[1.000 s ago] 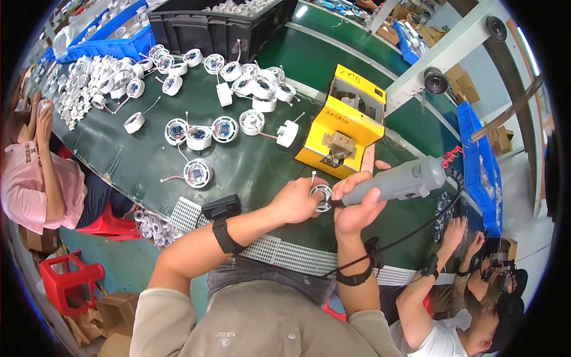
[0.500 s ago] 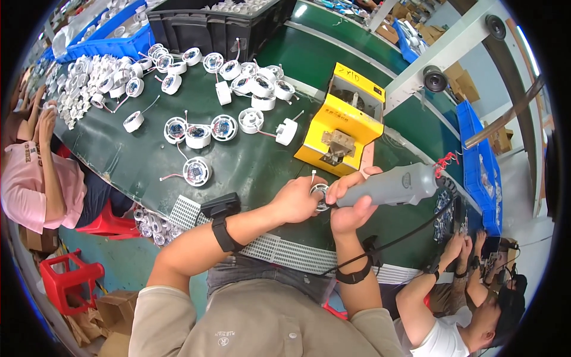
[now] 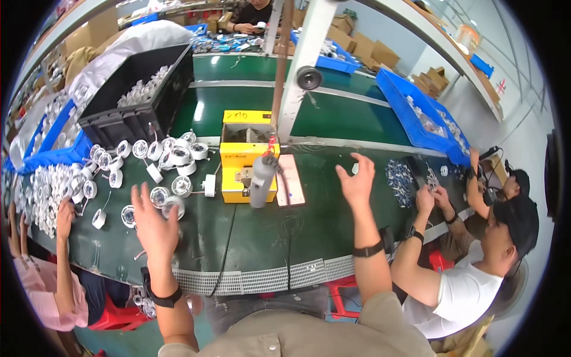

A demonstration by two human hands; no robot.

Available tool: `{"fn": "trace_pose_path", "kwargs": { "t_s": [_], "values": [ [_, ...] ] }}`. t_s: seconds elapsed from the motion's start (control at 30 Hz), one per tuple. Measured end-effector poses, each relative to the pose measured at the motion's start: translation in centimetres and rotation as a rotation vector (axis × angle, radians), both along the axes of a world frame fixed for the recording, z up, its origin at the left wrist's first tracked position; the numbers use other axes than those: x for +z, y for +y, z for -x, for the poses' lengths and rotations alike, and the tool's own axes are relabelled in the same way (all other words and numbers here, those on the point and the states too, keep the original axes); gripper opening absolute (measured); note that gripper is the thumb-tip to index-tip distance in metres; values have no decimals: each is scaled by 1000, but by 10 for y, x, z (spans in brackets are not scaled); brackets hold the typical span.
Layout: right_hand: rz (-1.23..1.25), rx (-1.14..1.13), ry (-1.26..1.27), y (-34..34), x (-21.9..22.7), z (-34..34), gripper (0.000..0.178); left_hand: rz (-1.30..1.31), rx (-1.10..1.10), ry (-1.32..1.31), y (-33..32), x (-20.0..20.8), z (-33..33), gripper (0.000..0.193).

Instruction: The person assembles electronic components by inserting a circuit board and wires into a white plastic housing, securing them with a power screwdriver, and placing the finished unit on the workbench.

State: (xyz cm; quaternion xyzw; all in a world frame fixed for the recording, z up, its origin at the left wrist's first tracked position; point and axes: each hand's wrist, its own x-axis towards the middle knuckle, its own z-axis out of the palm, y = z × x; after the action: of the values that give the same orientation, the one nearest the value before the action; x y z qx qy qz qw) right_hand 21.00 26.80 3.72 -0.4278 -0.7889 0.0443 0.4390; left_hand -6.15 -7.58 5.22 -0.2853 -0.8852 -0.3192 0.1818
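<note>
My left hand (image 3: 156,229) is open, fingers spread, over several white round units with blue circuit boards. One blurred white round unit (image 3: 173,207) lies beside its thumb, apparently not gripped. Over the right part of the green bench, my right hand (image 3: 358,185) has its thumb and fingers apart. A small white piece (image 3: 355,169) shows between them; whether they touch it I cannot tell. Between my hands, a grey electric screwdriver (image 3: 260,183) hangs upright, handle up, from a red coiled cord. Behind it stands a yellow box-shaped machine (image 3: 232,156) with a metal fitting in front.
A pink flat board (image 3: 292,181) lies right of the machine. White perforated strips (image 3: 259,281) line the bench's front edge. A black crate (image 3: 113,128) and a blue bin (image 3: 404,119) stand farther back. Small blue parts (image 3: 399,181) lie near a co-worker in white (image 3: 470,285).
My right hand has let go of the screwdriver and moved right. My left hand has moved left to the round units and opened. The view has shifted too.
</note>
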Motion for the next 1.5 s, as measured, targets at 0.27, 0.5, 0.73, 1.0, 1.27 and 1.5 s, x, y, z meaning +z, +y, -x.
{"fn": "trace_pose_path", "kwargs": {
  "t_s": [0.27,0.5,0.73,1.0,1.27,1.5],
  "values": [
    [47,-98,-214,31,-31,-39,33,-187,-660,-247,12,6,-50,25],
    [71,586,192,-162,11,10,36,-311,-999,-1345,57,-18,-97,43],
    [245,776,197,-164,10,16,49,-355,-1127,-1742,71,-7,-83,50],
    [767,906,105,-143,0,28,17,-349,-1142,-1192,81,-30,-67,45],
    [1263,1132,498,-136,-15,31,12,-350,-985,-1477,75,-27,-73,39],
    [1141,1023,471,-141,-8,20,6,-474,-1112,-1666,74,-27,-74,59]
  ]
}}
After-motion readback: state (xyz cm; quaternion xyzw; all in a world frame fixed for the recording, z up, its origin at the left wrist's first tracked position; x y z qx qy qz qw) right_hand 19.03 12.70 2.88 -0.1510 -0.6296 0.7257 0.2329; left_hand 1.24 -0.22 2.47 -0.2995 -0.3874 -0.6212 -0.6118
